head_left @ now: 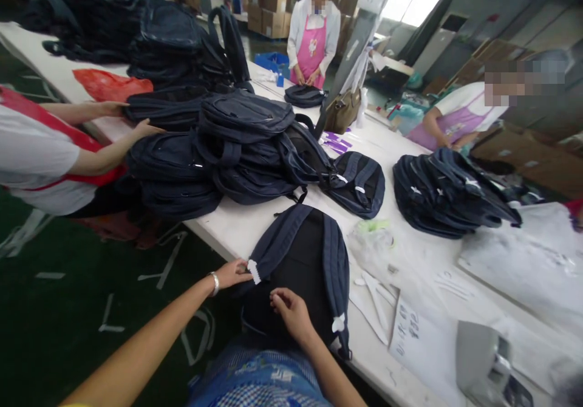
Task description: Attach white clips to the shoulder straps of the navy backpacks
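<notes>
A dark navy backpack [303,261] lies in front of me with its black back panel and both shoulder straps facing up. My left hand [234,273] is closed at the lower end of the left shoulder strap [277,249], beside a white wrapping [254,271] on it. Over the lower back panel, my right hand [291,313] has its fingers curled in together; whether something small is between them cannot be made out. A second white wrapping [337,323] sits low on the right shoulder strap [336,261].
Stacked navy backpacks [246,146] fill the table's left side, where a co-worker's hands [148,129] touch one. More backpacks [444,191] stand right. Clear plastic [371,240], a marked paper sheet [416,334] and a grey tape dispenser [483,358] lie nearby. Two people work across the table.
</notes>
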`<state>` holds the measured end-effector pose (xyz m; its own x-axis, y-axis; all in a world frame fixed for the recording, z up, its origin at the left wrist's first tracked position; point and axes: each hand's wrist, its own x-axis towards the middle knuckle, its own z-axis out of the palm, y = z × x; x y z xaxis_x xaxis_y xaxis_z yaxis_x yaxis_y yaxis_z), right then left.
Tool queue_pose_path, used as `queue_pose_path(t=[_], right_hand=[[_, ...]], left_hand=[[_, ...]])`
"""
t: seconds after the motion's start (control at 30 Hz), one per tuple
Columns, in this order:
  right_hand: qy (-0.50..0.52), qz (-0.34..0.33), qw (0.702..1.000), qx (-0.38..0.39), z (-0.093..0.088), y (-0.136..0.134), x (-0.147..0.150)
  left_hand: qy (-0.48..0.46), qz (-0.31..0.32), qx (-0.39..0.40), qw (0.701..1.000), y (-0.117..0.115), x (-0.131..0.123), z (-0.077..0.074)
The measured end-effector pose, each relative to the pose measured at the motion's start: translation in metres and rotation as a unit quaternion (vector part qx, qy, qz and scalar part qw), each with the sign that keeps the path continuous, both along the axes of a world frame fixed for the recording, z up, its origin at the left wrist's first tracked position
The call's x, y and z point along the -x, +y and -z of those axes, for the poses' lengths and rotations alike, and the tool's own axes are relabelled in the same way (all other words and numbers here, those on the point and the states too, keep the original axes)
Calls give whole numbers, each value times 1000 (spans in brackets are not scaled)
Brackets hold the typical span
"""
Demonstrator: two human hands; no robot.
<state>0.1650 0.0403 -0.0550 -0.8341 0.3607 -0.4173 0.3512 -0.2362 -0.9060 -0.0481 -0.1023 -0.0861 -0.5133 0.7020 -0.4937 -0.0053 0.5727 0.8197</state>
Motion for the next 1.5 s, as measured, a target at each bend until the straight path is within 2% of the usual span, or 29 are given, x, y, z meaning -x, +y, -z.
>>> queue_pose_path(t=[0.1,0.17,0.23,0.3,0.37,0.43,0.53,0.67,0.8,0.87,0.97,1.13,1.17,1.27,1.33,1.4,1.5], right_hand=[[-19,42,999,17,6,-8,6],[-37,68,997,-10,5,-9,2],[-53,114,984,-123,-2,-8,-4],[-61,154,953,-254,-13,-4,-10],[-53,136,935,-323,-22,-1,-11],[-35,80,935,-343,-25,0,-7],[-29,37,936,-349,-19,-1,3],[-36,25,943,-329,-6,0,12],[-24,-3,952,-305,3,6,14],[-26,-4,960,-278,5,7,11],[-31,27,969,-245,9,4,7],[-24,71,968,-239,13,-3,7],[-22,76,970,-230,13,-4,8],[14,82,984,-160,12,-3,5],[47,85,990,-99,10,-2,0],[65,99,992,-40,8,-3,-7],[55,144,985,75,5,-5,-14]], left_hand=[[-68,4,-33,997,11,-27,-15],[-128,-17,-73,989,17,-51,-25],[-135,-50,-97,985,23,-73,-31],[-91,-86,-100,987,27,-90,-32],[-53,-105,-99,988,30,-99,-31],[-30,-105,-95,989,31,-100,-31],[16,-55,-76,995,32,-95,-36],[147,20,-24,989,38,-86,-37],[247,48,39,967,43,-84,-25],[258,48,24,965,42,-85,-21],[232,17,-36,972,38,-89,-23],[258,-2,-71,963,37,-92,-25],[249,-18,-69,966,38,-90,-23],[158,-152,-30,975,38,-80,-11],[90,-211,-15,973,35,-74,-4],[36,-196,-28,980,31,-73,-2],[-21,-133,-37,990,25,-79,-7]])
